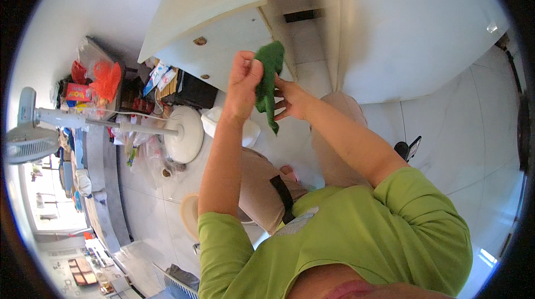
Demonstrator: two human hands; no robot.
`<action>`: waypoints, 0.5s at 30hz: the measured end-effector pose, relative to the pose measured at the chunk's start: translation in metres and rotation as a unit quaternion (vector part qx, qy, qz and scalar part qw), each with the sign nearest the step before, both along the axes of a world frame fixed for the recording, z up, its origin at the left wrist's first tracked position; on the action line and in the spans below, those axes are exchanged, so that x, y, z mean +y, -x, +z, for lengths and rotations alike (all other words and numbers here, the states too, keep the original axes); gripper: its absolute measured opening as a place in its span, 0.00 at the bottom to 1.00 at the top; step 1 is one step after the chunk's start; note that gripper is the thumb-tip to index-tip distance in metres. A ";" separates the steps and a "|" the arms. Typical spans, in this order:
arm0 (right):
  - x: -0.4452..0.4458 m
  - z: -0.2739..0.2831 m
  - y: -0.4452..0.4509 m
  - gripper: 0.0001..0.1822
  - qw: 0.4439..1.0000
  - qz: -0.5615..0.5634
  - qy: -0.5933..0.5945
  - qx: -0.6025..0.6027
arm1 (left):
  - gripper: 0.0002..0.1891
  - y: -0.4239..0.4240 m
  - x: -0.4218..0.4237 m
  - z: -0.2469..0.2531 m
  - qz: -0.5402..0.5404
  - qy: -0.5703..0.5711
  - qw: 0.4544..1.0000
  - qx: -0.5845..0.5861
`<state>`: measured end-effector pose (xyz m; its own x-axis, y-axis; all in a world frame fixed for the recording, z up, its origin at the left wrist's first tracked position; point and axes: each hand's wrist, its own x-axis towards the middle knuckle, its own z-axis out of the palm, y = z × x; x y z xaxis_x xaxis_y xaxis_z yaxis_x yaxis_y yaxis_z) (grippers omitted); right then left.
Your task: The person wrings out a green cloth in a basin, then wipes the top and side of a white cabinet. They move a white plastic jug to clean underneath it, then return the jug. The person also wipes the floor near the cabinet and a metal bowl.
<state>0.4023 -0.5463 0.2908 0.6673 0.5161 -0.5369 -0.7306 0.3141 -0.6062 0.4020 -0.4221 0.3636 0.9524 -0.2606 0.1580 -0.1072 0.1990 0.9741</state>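
Observation:
A crumpled green cloth [269, 77] hangs in front of me, its lower end tapering to a narrow tip. My left hand [245, 79] grips its left side between thumb and curled fingers. From the right, my right hand [292, 97] reaches to the cloth's right edge with its fingers spread. Its upper fingertips meet the fabric or pass behind it, so its hold is unclear. Just beyond both hands stands a pale cabinet [225, 44] with worn, brownish spots on its front.
A large white panel [388, 48] rises on the right. At left, a standing fan [184, 134] has its round base on the tiled floor [146, 203], near plastic bags [106, 79] and clutter. A white plastic item [250, 132] lies below my left hand. A round-topped stool [190, 215] is beside my leg.

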 end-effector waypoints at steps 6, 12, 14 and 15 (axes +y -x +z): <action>0.010 -0.029 -0.018 0.11 0.945 -0.258 -0.193 -0.054 | 0.04 0.014 -0.031 -0.006 -0.064 -0.275 0.957 -0.063; -0.034 -0.112 -0.073 0.11 0.842 -0.112 -0.457 -0.264 | 0.07 0.029 -0.061 0.003 -0.092 -0.299 0.915 -0.254; -0.022 -0.076 -0.065 0.11 0.882 -0.182 -0.378 -0.217 | 0.05 0.032 -0.050 0.007 -0.030 -0.301 0.929 -0.211; -0.006 -0.035 -0.042 0.14 0.932 -0.253 -0.223 -0.134 | 0.04 0.031 -0.036 0.010 0.026 -0.311 0.936 -0.162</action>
<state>0.4439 -0.5527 0.2559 0.9653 0.2302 -0.1231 -0.2610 0.8417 -0.4726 0.3707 -0.4579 0.3736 0.8947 -0.3533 0.2733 -0.4107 -0.4102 0.8143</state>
